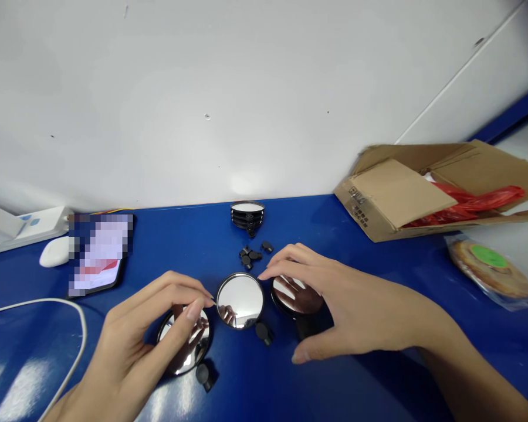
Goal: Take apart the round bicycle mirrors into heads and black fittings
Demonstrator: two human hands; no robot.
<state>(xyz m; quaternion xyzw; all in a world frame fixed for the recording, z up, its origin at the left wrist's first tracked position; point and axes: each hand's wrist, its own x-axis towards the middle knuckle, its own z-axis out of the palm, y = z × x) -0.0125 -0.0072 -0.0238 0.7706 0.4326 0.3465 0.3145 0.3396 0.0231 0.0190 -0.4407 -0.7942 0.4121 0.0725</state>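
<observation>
Three round black-rimmed mirrors lie face up in a row on the blue table. My left hand [149, 328] is over the left mirror [187, 351], its thumb and fingertips drawn together by the left rim of the middle mirror [240, 300]. Whether something small is between them is hidden. Fingers and thumb spread apart, my right hand [330, 305] arches over the right mirror [297, 295] and partly covers it. A small black swivel mount [205, 376] sits below the left mirror, and another black mount [264, 333] sits below the middle one.
Several loose black mounts [249, 255] lie beyond the middle mirror. Behind them, a stack of mirrors [247, 215] stands near the white wall. A cardboard box [378, 199] with red plastic and a wrapped round item [493, 266] are at right; a phone [103, 252], white case [57, 252] and cable [81, 328] at left.
</observation>
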